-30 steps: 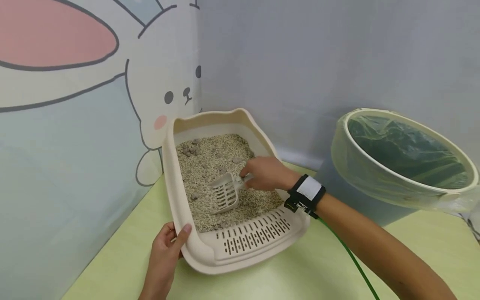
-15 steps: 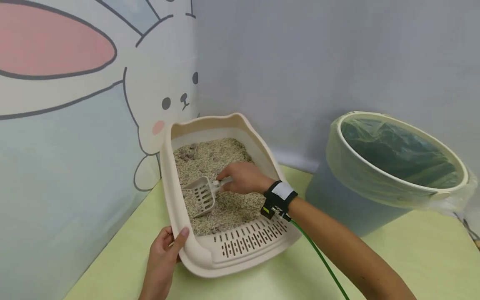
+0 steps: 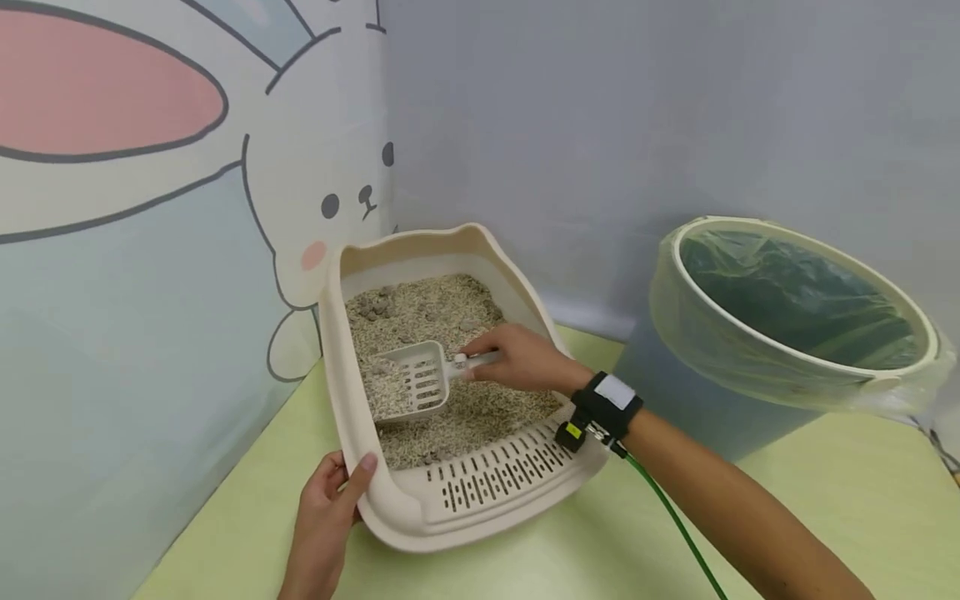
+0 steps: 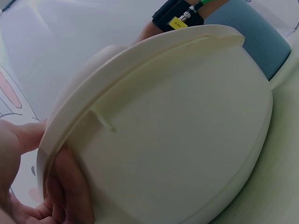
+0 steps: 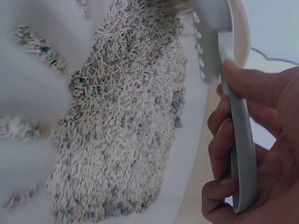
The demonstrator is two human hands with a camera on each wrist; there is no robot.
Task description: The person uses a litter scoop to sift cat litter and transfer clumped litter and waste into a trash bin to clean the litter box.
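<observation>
Green tabletop [image 3: 862,500] carries everything, walled at the back and left by a bunny mural [image 3: 315,208], so the free room lies to the right and toward the person.

Next in size, the bin [image 3: 795,308], lined with a clear bag, stands well to the right of the tray, apart from it, its mouth tilted toward the camera. Between tray and bin the table surface is bare, and the right arm already spans that side.

Beige and long, the tray [image 3: 405,508] runs from the near slotted lip to the far wall, angled slightly left. Litter [image 3: 427,312] fills it, with darker clumps [image 3: 372,307] at the far left corner.

Left hand [image 3: 326,508] grips the tray's near left corner, thumb over the rim and fingers curled under it, as the left wrist view shows [image 4: 56,186]; it is the nearer hand to the tray but far from the bin.

Right hand [image 3: 517,360] is wrapped round the handle of the scoop [image 3: 408,383], fingers curled along it in the right wrist view [image 5: 238,154]. The scoop's long axis runs left to right across the tray, its slotted head pointing left, away from the bin, held just above the litter with some grains and a small clump lying in it. Tray walls rise on either side of it; upward is open.
</observation>
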